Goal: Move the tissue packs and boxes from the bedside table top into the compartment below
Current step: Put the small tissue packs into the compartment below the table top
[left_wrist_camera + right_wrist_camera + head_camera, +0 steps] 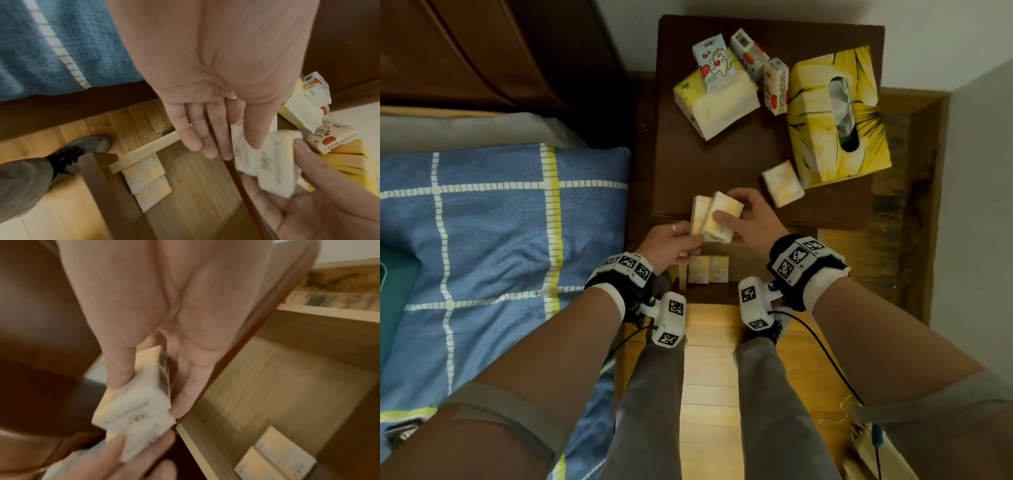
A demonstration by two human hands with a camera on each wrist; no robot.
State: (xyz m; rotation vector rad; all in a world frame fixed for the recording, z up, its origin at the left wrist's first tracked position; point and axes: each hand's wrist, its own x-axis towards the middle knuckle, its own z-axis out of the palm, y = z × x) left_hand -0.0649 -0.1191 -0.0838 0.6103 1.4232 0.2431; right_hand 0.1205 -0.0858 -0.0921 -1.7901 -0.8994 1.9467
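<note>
Beside a bed with a blue checked cover [493,219], the dark wooden tabletop [722,164] is carrying a yellow tissue box [835,120], a soft tissue pack [717,102] with small cartoon-printed packs [714,63] lying on and beside it, and one small yellow pack [783,183] just beside the box. Over the front edge, the right hand [753,219] is pinching a pair of small yellow packs [717,217] between thumb and curled fingers, while the left hand [671,245] is touching their near end, its grip loose with fingers nearly straight. Two similar packs [708,269] are lying side by side in the open compartment [197,186] below.
</note>
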